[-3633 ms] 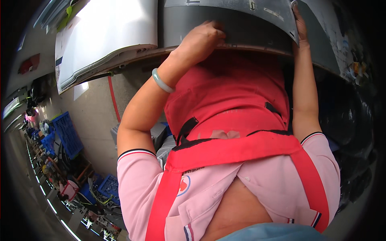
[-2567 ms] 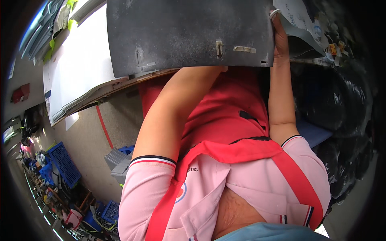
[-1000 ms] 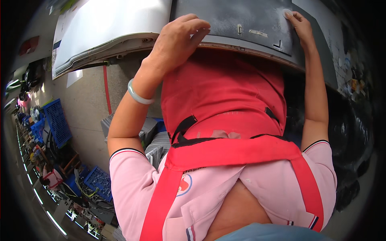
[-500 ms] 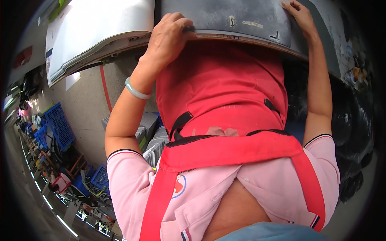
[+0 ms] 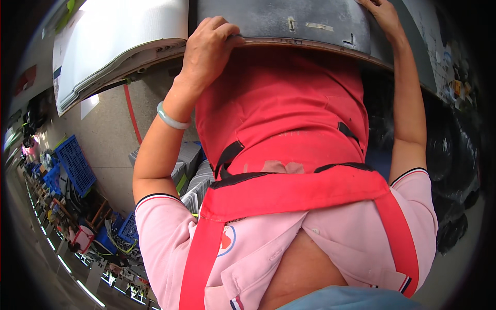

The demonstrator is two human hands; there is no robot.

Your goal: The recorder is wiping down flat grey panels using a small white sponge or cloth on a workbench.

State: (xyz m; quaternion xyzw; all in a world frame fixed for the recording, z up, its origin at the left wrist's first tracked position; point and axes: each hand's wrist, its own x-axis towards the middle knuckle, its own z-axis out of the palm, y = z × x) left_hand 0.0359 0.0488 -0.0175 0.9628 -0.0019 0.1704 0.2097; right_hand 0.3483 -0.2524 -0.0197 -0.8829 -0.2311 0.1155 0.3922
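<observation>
A flat dark-grey board (image 5: 268,18) lies on the worktop in front of me, with light tape bits and a small black L-shaped mark near its close edge. My left hand (image 5: 209,51) is closed at the board's near left corner. A small dark thing shows at its fingertips, mostly hidden by the fingers. Stretched further out, my right hand (image 5: 381,14) has its fingers bent at the board's right edge, thumb on the surface; the top frame edge cuts it off partly.
A thick stack of white sheets (image 5: 124,31) with wavy edges lies left of the board. Darker grey sheeting (image 5: 413,46) extends on the right. Blue plastic crates (image 5: 76,165) stand on the floor at left. Black plastic bags (image 5: 444,155) fill the right side. Grey striped bundles (image 5: 188,160) sit below my left arm.
The view has shifted slightly, so the worktop sits higher and further left. Both hands stay at the board. Less of the dark thing shows at my left fingertips.
</observation>
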